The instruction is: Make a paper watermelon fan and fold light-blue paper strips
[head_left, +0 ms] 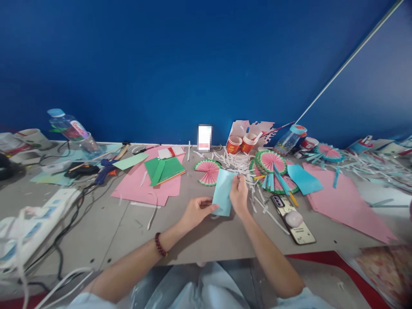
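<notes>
A light blue sheet of paper [222,193], longer than wide, is held between my hands above the grey table. My left hand [200,211] pinches its lower left corner, thumb on top. On the right edge, near the top, my right hand [238,194] grips it with curled fingers; something small and dark shows at those fingertips, too small to name. Just behind the sheet lies a pink pleated paper fan [207,172] with a green edge, partly covered by it.
Paper scraps [236,159], red paper cups [234,145] and pleated paper rosettes [272,165] lie behind and right. A phone [294,221] rests at right. Pink sheets [128,189] with green paper [165,169] lie left, beyond a power strip [48,214] and cables.
</notes>
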`<state>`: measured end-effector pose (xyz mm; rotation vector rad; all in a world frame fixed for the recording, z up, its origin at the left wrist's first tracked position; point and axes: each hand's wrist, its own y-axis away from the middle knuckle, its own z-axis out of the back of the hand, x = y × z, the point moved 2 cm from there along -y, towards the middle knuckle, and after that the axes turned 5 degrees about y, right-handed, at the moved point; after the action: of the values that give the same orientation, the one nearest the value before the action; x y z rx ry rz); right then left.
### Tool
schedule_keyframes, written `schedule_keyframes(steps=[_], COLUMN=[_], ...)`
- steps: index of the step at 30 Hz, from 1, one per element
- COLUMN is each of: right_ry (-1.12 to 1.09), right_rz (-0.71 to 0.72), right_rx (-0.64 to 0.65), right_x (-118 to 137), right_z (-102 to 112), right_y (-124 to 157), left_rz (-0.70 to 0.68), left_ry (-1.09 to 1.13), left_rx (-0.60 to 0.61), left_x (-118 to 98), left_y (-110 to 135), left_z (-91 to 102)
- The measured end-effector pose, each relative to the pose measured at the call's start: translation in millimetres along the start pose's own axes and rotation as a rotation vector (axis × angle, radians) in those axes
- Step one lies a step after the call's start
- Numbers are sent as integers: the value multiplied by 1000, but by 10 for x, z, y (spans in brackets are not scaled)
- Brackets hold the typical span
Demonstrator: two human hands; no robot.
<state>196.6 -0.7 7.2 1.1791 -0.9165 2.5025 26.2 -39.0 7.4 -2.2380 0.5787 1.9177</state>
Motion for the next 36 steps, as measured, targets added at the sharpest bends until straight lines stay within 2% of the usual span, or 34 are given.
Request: schedule_keyframes(steps=[5, 11, 17, 21, 28, 36], right_ry=[-9, 27, 26, 4, -2, 4], right_rz=[-4, -28, 2, 26, 24, 27], right_rx=[39, -5, -32, 0, 91, 48], right_x=[31, 47, 73, 62, 106, 131], right_z=[-29, 32, 29, -13, -29, -7], right_y=[53, 10, 26, 48, 124, 88], left_rz=[11, 112, 4, -77, -106, -133], left_ry=[-127, 33, -80, -168, -171, -285], left_rx=[-56, -73, -87, -123, -42, -64], left_x=[25, -13, -57, -32, -15, -54], left_y=[-40, -52, -24, -10, -39, -73], left_z=[38, 20, 0, 33, 72, 87])
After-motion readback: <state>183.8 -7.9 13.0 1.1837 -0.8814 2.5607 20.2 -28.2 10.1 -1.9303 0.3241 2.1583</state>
